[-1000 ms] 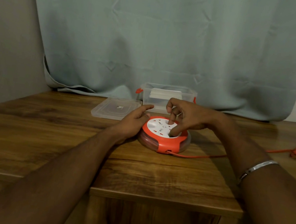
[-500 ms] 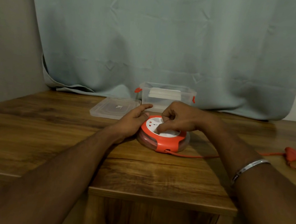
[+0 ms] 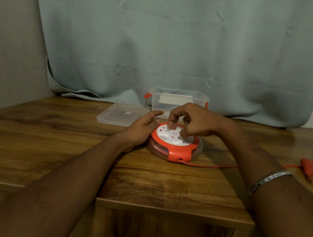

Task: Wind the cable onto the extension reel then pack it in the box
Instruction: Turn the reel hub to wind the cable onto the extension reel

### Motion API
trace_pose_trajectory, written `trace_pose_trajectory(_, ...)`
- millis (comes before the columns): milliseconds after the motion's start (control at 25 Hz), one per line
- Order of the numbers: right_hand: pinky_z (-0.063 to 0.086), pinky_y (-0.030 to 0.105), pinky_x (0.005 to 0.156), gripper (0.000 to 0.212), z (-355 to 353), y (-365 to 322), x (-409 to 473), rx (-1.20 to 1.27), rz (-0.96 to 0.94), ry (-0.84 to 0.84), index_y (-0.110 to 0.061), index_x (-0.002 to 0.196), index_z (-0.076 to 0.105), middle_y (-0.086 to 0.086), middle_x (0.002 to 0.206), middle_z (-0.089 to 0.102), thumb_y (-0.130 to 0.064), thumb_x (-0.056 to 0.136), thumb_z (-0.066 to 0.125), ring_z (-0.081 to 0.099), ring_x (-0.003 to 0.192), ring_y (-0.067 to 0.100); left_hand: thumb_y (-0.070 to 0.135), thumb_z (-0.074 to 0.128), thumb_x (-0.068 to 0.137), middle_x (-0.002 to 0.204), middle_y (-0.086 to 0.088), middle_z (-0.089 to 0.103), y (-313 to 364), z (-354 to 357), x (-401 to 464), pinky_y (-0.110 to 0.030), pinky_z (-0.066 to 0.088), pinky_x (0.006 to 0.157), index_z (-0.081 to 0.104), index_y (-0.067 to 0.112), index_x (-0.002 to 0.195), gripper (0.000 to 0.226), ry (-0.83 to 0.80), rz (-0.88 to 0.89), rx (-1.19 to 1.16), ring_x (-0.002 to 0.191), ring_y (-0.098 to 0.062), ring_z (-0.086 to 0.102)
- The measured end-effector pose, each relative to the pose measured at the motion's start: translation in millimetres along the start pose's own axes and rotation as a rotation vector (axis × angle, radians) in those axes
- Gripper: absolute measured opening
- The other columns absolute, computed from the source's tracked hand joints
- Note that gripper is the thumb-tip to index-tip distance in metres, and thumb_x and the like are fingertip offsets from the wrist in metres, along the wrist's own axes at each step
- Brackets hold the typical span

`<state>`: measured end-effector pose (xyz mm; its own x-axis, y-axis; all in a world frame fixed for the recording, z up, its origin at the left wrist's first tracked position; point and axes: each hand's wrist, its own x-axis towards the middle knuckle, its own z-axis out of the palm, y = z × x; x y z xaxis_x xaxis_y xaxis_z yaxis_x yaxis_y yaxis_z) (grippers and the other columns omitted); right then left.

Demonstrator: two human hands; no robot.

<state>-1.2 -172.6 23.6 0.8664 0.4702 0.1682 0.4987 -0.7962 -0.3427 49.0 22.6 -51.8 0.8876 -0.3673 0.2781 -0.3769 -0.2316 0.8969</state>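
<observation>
Your right hand (image 3: pixel 195 121) fingertips curled down onto the reel's (image 3: pixel 175 143) white face, left hand (image 3: pixel 140 127) resting loose-fingered against its left rim, orange cable (image 3: pixel 209 166) trailing right across the table (image 3: pixel 48 144), clear box (image 3: pixel 177 101) just behind.

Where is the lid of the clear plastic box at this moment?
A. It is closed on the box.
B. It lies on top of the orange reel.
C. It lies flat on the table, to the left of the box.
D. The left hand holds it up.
C: the lid lies flat on the table, left of the open box, away from the reel.
</observation>
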Motion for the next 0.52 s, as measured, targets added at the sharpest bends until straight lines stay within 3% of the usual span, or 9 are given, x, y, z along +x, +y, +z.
trace_pose_trajectory(120,0.041,0.004,0.053,0.052,-4.0,6.3,1.0,0.020,0.031,-0.055,-0.009,0.116,0.070,0.001,0.115,0.069,0.015,0.069,0.071,0.056,0.062,-0.022,0.024,0.039,0.108,0.131,-0.008,0.060,0.2,-0.2,0.2,-0.035,0.059,0.085,0.044,0.033,0.146,0.039,-0.001,-0.001,-0.005,0.108,-0.022,0.066)
trace_pose_trajectory(240,0.041,0.001,0.054,0.058,-5.6,12.9,1.6,0.025,0.078,-0.094,-0.012,0.125,0.065,0.003,0.123,0.067,0.014,0.073,0.071,0.057,0.064,-0.023,0.024,0.039,0.108,0.130,-0.007,0.060,-0.1,-0.1,0.3,-0.034,0.060,0.084,0.044,0.033,0.146,0.039,0.005,-0.008,-0.006,0.106,-0.020,0.066)
trace_pose_trajectory(520,0.045,0.010,0.050,0.063,-4.7,23.0,0.2,0.122,0.132,-0.074,-0.020,0.118,0.046,0.006,0.120,0.071,0.005,0.073,0.082,0.058,0.054,-0.015,0.026,0.039,0.108,0.141,-0.008,0.053,-1.0,0.1,2.1,-0.028,0.059,0.078,0.042,0.035,0.147,0.040,0.009,-0.017,0.007,0.111,-0.020,0.064)
